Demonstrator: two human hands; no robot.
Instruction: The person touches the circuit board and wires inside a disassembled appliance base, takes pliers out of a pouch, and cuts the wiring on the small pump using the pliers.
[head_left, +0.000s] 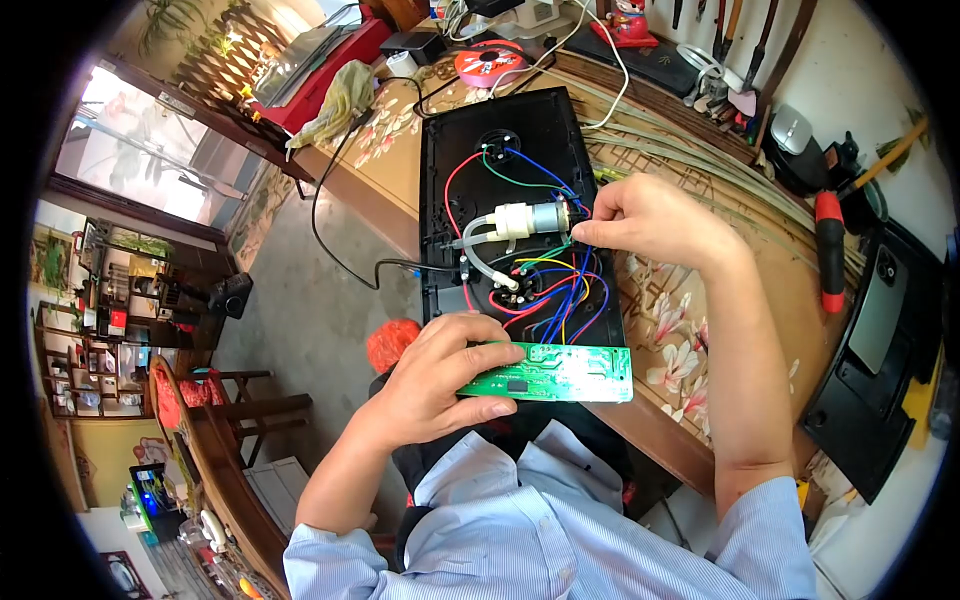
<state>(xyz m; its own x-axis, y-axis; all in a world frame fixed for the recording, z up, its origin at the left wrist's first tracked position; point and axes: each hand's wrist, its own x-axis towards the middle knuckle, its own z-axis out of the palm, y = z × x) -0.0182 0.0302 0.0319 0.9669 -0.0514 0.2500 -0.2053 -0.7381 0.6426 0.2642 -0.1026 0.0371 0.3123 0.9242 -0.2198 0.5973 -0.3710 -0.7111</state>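
My left hand (445,375) grips the left end of a green circuit board (560,374), held over the near edge of a black plastic housing (447,180). Across the housing lies a small pump with a white and silver body (530,219), and a clear hose (474,262) loops from its left end. My right hand (625,222) has thumb and forefinger pinched together at the pump's right end, by the wires; what is between the fingertips is too small to make out. Red, blue, yellow and green wires (580,290) run between the housing and the board.
A floral-covered table (665,330) bears the housing. Behind it are a pink-red spool (490,64), a cloth (340,105) and white cables. To the right are a red and black tool (830,250) and a black panel (860,370). A black cable (318,215) hangs off the left edge.
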